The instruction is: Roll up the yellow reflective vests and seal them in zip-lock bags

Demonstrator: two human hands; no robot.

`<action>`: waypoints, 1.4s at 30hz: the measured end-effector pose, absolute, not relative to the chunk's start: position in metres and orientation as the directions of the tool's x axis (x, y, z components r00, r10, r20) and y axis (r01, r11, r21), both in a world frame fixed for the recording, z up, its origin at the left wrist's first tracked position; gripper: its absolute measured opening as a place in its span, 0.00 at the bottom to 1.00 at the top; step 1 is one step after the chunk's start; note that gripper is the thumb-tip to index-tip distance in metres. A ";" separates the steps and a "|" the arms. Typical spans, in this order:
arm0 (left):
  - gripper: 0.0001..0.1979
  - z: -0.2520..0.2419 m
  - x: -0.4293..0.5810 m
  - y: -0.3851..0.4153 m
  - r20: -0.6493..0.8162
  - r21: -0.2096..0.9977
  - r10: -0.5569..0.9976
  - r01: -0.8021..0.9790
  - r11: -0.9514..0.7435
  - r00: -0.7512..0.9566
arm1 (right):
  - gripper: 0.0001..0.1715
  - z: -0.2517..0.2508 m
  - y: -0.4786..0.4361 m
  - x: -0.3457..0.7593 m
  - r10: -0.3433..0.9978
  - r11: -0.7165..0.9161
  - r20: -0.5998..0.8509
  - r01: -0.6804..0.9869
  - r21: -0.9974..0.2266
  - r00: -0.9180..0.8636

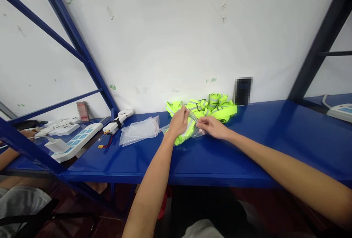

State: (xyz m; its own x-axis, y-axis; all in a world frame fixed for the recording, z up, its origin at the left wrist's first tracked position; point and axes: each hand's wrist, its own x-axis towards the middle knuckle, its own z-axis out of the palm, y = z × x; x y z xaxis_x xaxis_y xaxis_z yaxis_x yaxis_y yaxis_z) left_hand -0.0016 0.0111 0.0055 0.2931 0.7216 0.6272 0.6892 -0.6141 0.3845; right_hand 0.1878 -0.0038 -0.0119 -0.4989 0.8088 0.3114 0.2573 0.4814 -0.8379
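Observation:
Both hands grip a clear plastic zip bag (198,132) over the blue table. My left hand (179,121) is closed on the bag's upper left edge. My right hand (210,126) pinches the bag's right side between thumb and fingers. Behind and below the hands lies a heap of neon yellow reflective straps (224,111), with grey stripes and some dark buckles. Part of the strap heap shows through or beside the bag; whether any of it is inside, I cannot tell.
Left on the blue table (132,163) lie flat clear zip bags (140,131), a white handheld fan (125,113), a battery with wires (106,139) and a white power strip (79,142). A dark phone-like object (243,91) leans on the wall. Another person's arm (11,155) is at far left.

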 end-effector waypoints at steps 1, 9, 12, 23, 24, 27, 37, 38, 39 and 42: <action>0.09 0.005 -0.002 0.012 0.633 0.389 0.722 0.691 -0.609 0.280 | 0.18 -0.013 -0.003 0.186 0.813 0.491 0.332 0.257 -0.832 -0.478; 0.09 0.004 -0.003 0.014 0.635 0.419 0.746 0.721 -0.552 0.203 | 0.17 -0.008 0.001 0.196 0.793 0.384 0.190 0.233 -0.893 -0.578; 0.10 0.004 -0.001 0.014 0.647 0.422 0.736 0.710 -0.563 0.200 | 0.15 -0.010 0.005 0.195 0.785 0.475 0.258 0.280 -0.834 -0.564; 0.10 0.007 0.000 0.009 0.658 0.426 0.728 0.702 -0.571 0.194 | 0.21 -0.025 0.003 0.190 0.807 0.508 0.330 0.291 -0.811 -0.490; 0.10 0.008 0.001 0.008 0.654 0.424 0.726 0.693 -0.584 0.212 | 0.23 -0.025 0.002 0.187 0.818 0.515 0.353 0.307 -0.800 -0.454; 0.10 0.008 0.007 0.003 0.634 0.407 0.715 0.660 -0.632 0.294 | 0.23 -0.028 0.001 0.174 0.820 0.572 0.480 0.407 -0.712 -0.313; 0.11 0.014 0.009 -0.003 0.682 0.466 0.682 0.563 -0.683 0.263 | 0.19 -0.028 -0.005 0.152 0.735 0.666 0.645 0.400 -0.630 -0.208; 0.10 0.019 0.004 -0.003 0.725 0.476 0.656 0.535 -0.698 0.211 | 0.20 -0.022 -0.008 0.152 0.728 0.675 0.655 0.384 -0.631 -0.202; 0.10 0.024 -0.004 -0.003 0.774 0.485 0.620 0.509 -0.711 0.128 | 0.20 -0.014 -0.010 0.150 0.723 0.679 0.665 0.372 -0.632 -0.190; 0.13 0.036 -0.041 -0.003 0.855 0.518 0.448 0.493 -0.699 -0.264 | 0.23 0.016 -0.005 0.140 0.710 0.681 0.698 0.338 -0.650 -0.088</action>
